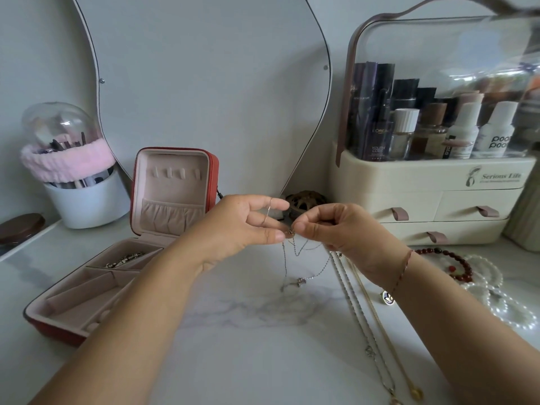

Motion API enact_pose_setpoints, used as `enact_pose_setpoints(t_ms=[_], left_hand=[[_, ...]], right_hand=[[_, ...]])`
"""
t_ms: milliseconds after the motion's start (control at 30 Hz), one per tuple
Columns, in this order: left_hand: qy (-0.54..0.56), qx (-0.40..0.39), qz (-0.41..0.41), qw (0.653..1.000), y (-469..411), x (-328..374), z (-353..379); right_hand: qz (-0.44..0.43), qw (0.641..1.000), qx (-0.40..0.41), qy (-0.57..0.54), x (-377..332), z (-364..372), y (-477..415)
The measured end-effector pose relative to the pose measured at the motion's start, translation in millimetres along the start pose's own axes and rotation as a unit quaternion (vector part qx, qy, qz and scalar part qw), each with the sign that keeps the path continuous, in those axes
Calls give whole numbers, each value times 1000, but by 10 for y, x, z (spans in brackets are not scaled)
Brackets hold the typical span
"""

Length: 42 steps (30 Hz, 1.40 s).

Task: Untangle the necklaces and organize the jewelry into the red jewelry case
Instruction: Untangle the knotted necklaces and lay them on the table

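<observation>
Untangling step, frame centre: pinching the chain [284,258] at its knot between fingertips of left hand [242,226] and right hand [336,229], both closed on it, slack looped over left fingers, pendant [301,281] dangling to the table [248,331]. Next likely calls for teasing the knot apart gently, then carrying the chain to the open case [172,159] at left of frame. Lower right: more necklaces [356,314], bracelet [464,263], pearls [493,276] under the right wrist, a likely snag risk.
</observation>
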<state>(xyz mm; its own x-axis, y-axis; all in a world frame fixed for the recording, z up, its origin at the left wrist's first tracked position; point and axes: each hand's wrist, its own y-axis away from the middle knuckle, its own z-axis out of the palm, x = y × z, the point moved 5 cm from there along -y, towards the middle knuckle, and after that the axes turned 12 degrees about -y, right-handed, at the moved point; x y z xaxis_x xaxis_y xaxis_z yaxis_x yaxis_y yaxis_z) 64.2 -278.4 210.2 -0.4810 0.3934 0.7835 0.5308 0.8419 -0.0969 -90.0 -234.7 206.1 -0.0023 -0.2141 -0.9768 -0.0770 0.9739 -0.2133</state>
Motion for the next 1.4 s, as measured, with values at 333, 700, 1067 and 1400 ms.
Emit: enact_pose_setpoints(t_ms=[333,700,1067,1400], left_hand=[[82,47,-53,994,-2,16,101],[222,17,-76,972,-22,-42,116],[265,12,-8,964,-49,-1,94],[190,48,131,972,-10,150,-35]], right_hand=[[3,1000,4,-3,30,-38,-24],[2,998,28,56,100,-83,-51],[32,992,-49,-114,100,-38,-49],[24,989,5,-147,132,-133,-77]])
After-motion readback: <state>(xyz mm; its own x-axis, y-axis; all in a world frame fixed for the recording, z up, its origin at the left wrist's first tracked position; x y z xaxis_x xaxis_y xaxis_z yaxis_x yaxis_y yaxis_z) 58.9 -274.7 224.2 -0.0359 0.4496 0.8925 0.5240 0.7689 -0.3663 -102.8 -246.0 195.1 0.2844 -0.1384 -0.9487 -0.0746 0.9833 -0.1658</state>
